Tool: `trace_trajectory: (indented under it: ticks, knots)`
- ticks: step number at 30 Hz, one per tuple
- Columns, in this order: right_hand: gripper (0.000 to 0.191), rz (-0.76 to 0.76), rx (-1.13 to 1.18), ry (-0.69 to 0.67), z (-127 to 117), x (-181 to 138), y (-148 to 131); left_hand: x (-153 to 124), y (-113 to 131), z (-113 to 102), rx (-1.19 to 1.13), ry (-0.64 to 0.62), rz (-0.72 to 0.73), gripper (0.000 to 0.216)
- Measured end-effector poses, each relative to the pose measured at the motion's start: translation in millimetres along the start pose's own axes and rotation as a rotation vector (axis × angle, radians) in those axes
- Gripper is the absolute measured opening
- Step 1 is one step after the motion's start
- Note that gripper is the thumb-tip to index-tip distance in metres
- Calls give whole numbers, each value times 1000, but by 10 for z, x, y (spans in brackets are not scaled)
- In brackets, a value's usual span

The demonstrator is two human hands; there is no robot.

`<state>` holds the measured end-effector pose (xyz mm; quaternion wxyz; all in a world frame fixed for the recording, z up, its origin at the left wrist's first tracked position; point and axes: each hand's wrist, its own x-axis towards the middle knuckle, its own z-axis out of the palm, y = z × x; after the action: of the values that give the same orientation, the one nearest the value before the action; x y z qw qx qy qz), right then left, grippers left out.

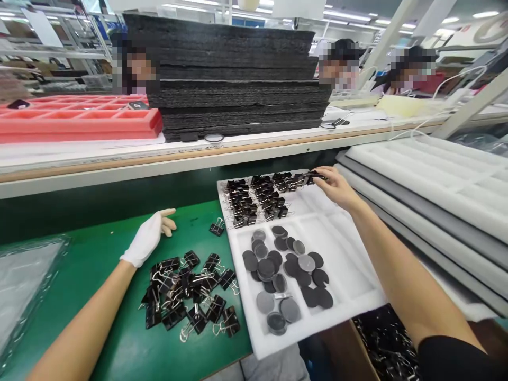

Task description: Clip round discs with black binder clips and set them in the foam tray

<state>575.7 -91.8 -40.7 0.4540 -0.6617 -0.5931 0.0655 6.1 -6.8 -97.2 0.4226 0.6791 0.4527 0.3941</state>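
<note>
My right hand, bare, reaches to the far side of the white foam tray. Its fingers are closed on a black binder clip at the end of a row of clips. Packed rows of binder clips fill the tray's far left part. Nearer me, the tray holds many dark and grey round discs. In a white glove with bare fingertips, my left hand rests over the green mat, fingers apart and holding nothing. Beside it lies a loose pile of binder clips, with one single clip by the tray edge.
A ledge carries a tall stack of black foam sheets and a red compartment tray. White foam trays are stacked at right. Below them a carton contains more clips. Clear plastic lies at left. Several people sit beyond.
</note>
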Motion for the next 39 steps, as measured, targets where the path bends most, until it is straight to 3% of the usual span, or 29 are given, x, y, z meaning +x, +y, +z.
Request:
trace_trajectory:
  ticks: [2, 5, 13, 18, 21, 28, 31, 34, 39]
  knots:
    - [40, 103, -19, 46, 73, 16, 366, -1, 50, 12, 14, 14, -22, 72]
    - [40, 174, -13, 1, 259, -4, 661, 0, 100, 24, 51, 27, -46, 69]
    - [45, 4, -89, -74, 416, -51, 874, 6, 104, 10, 146, 24, -54, 67]
    - [54, 54, -38, 45, 399, -43, 988, 16, 91, -13, 170, 12, -49, 73]
    - [56, 70, -68, 55, 425, -35, 1011, 18, 75, -26, 180, 7, -49, 71]
    - [44, 107, -171, -60, 468, -50, 865, 14, 35, -45, 189, 4, -50, 70]
    - [40, 22, -204, 5, 454, -87, 773, 13, 43, -34, 197, 5, -45, 69]
    - [48, 13, -144, 90, 447, -123, 714, 15, 54, -20, 202, 9, -44, 69]
    - [48, 76, -142, 22, 443, -130, 683, 20, 39, -16, 201, 14, -31, 69]
